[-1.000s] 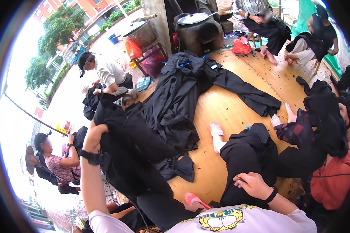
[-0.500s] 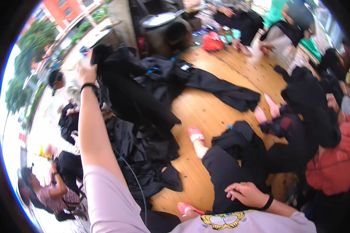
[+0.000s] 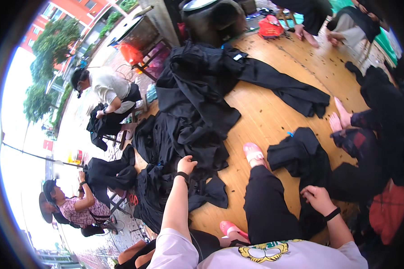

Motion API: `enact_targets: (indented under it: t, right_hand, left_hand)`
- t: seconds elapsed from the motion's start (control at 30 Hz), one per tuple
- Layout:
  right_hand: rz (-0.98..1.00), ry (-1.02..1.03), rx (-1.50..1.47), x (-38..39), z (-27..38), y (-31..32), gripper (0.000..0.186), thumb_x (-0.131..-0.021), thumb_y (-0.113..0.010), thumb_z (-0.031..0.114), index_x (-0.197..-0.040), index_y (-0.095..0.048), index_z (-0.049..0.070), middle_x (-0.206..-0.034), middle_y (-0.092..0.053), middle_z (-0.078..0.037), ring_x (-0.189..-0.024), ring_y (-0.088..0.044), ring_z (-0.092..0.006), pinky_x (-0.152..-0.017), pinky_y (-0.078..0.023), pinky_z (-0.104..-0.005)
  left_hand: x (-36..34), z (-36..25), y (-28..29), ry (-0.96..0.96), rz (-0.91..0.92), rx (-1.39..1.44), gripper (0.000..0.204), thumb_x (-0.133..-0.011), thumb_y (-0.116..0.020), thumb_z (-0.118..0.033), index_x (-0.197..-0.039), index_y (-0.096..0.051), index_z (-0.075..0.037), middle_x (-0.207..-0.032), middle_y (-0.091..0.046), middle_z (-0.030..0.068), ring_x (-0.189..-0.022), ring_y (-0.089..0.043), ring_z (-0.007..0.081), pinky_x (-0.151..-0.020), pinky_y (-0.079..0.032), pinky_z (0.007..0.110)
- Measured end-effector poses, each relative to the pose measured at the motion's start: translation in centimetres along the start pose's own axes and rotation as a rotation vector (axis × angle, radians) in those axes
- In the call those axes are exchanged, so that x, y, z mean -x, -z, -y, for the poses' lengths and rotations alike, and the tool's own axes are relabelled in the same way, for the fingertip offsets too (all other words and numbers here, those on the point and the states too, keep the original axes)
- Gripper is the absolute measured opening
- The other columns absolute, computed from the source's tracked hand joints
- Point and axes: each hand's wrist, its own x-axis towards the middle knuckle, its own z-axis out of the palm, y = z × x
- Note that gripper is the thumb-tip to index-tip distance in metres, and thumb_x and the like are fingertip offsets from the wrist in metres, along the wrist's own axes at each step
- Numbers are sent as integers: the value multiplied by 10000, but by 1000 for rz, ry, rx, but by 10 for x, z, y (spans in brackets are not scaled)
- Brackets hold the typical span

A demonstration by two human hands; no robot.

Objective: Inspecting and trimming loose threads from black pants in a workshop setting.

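My left hand (image 3: 186, 164) is over the large heap of black garments (image 3: 193, 121) on the wooden floor. Its fingers are apart, with no cloth visibly gripped. My right hand (image 3: 317, 199) is above my lap, with its fingers curled in. Whatever it may hold is hidden. Beneath and beyond it, a separate black garment (image 3: 296, 152) is draped by my right leg, with a small blue tab at its top. One long black trouser leg (image 3: 287, 89) stretches from the heap toward the far right.
A seated person in a pale shirt (image 3: 107, 87) handles dark cloth on the left, near another person in a patterned top (image 3: 78, 208). A red bag (image 3: 270, 27) lies at the back. Bare feet (image 3: 339, 115) of someone beside me rest on the wooden boards (image 3: 251, 107).
My left arm, stretched far out at the upper left with black cloth lifted by the hand, has drawn back. The cloth now lies on the heap. My right hand's fingers have curled in.
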Motion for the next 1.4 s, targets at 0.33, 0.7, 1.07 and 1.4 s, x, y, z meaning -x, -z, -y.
enact_targets:
  t: [0.33,0.7,1.07,1.4]
  right_hand:
    - [200,-190,517,-48,-152,-56,144,-831,-666,228,-886,-767,139,-879,-730,-120,-860,-702,-317,-790,-555,-416]
    - [176,-154,437,-108,-134,-119,248,-904,-644,314,-889,-715,77,-828,-696,-183,-779,-682,-376,-722,-544,-465]
    - [141,-219,342,-108,-125,-126,241,-939,-622,284,-939,-698,55,-840,-693,-193,-828,-675,-387,-748,-532,-463]
    - [106,-225,248,-114,-123,-134,243,-945,-609,307,-973,-701,84,-896,-696,-183,-859,-670,-389,-738,-525,-475]
  left_hand:
    - [-134,-79,1,-244,-472,99,250,-824,-678,-105,-1060,-739,-46,-978,-745,154,-964,-713,287,-895,-544,354]
    - [-222,-73,-25,-306,-328,-813,271,-863,-700,-197,-1052,-667,-6,-1141,-651,184,-975,-680,331,-896,-551,420]
    - [-63,-75,127,-242,241,-930,345,-828,-633,-362,-733,-747,-50,-789,-703,183,-806,-688,368,-771,-551,469]
    - [-66,-132,-43,-887,-35,-737,458,-745,-729,-86,-1192,-631,-69,-1237,-608,121,-1114,-591,317,-980,-488,412]
